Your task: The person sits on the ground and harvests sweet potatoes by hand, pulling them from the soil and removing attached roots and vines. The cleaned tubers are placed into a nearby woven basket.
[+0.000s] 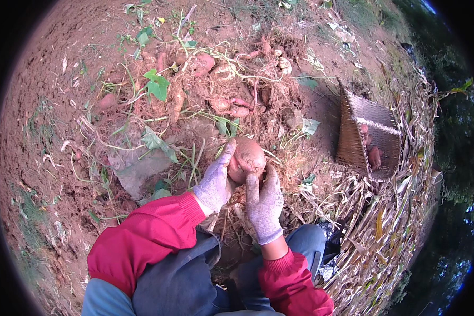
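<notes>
Both my hands wear pale, soil-stained work gloves. Between them is a large reddish sweet potato (249,155), held above the ground in front of my knees. My left hand (216,183) grips its left side, with the thumb side along the top. My right hand (265,201) is at its lower right, fingers and thumb against the skin. Part of the underside is hidden by the gloves. Beyond it, more sweet potatoes (202,65) lie among roots and vines on the soil, some pale and some red.
To the right, a woven basket (349,138) lies tipped, with several sweet potatoes (374,158) inside. Dry corn stalks (373,233) cover the ground at the lower right. A flat grey stone-like patch (140,172) lies left of my hands. Green leaves (158,87) and vines trail over the soil.
</notes>
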`<state>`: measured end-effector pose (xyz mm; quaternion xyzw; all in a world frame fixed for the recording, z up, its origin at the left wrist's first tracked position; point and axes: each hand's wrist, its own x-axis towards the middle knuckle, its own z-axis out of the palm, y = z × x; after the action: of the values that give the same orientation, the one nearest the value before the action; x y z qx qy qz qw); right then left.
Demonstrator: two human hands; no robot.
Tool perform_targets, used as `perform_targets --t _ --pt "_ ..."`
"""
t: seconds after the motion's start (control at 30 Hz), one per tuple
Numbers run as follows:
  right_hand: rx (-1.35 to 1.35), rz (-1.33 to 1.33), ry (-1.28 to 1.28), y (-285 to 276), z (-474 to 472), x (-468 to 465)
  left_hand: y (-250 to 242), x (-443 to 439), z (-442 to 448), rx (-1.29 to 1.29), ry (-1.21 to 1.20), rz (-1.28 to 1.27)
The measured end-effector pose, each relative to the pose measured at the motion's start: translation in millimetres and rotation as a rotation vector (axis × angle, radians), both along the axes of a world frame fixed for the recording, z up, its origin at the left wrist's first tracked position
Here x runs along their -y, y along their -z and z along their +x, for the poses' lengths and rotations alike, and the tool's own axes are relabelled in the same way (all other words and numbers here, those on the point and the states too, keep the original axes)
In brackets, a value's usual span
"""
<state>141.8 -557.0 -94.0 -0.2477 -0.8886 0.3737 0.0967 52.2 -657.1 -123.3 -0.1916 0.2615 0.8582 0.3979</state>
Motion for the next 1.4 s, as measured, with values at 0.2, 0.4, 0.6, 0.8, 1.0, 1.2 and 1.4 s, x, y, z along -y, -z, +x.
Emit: perform_targets --t 0.2,0.4,0.6,0.8,1.0,1.2,1.4 --pt "-0.047 0.055 0.071 1 -17 -7 -6 3 6 -0.101 -0.021 0.085" --pt "-0.137 0.154 0.122 6 -13 -46 -5 14 -12 -0.067 -0.014 0.060" --pt "-0.119 -0.363 0.092 4 -20 -29 -5 4 -2 -0.135 -0.132 -0.140" --pt "-0.270 -0.269 -0.044 21 -27 -7 10 1 2 -0.235 -0.190 -0.207" --pt "-0.154 0.166 -0.191 32 1 -53 8 21 -25 0.019 -0.116 -0.064" --pt "-0.213 0.048 -0.035 16 9 -61 8 27 -24 0.040 -0.124 -0.226" --pt "-0.041 -0.681 -0.418 11 -23 -29 -7 11 -14 -0.147 0.074 -0.260"
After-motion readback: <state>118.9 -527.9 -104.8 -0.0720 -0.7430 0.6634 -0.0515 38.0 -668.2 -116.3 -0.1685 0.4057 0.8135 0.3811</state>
